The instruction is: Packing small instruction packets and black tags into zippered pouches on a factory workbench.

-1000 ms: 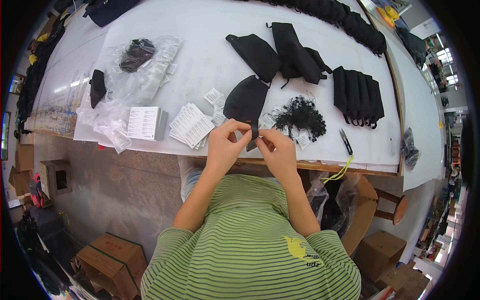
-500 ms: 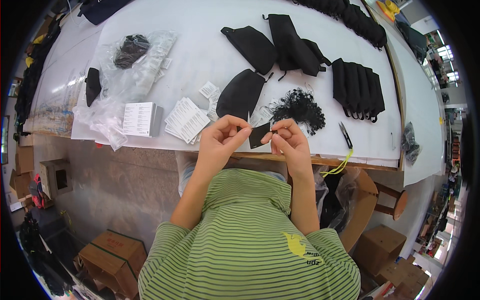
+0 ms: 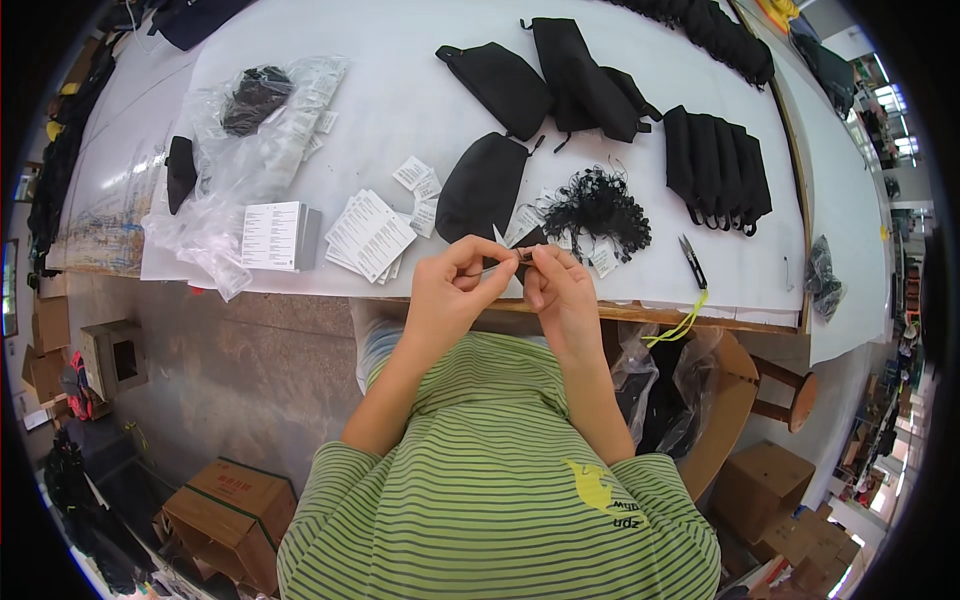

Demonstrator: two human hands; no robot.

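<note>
My left hand [image 3: 462, 285] and my right hand [image 3: 562, 295] meet fingertip to fingertip over the table's near edge, both pinched closed. A small black card [image 3: 530, 239] shows just behind the fingertips, mostly hidden by my right hand. A thin pale pointed piece [image 3: 498, 236] sticks up by my left fingers; what it belongs to is hidden. Just beyond my hands lies a black fabric pouch [image 3: 482, 188]. To its right is a tangled bunch of black strings [image 3: 598, 212]. Printed white cards [image 3: 368, 236] lie fanned out left of my hands.
More black pouches [image 3: 495, 85] lie farther back, with a row of folded ones [image 3: 718, 170] at right. Thread snips [image 3: 692, 262] with a yellow cord lie near the front edge. A stack of cards [image 3: 280, 237] and a clear plastic bag [image 3: 265, 150] are at left.
My hands have come together, my right hand moving left to meet my left fingertips. The black card, plainly visible between them before, is now mostly covered by fingers.
</note>
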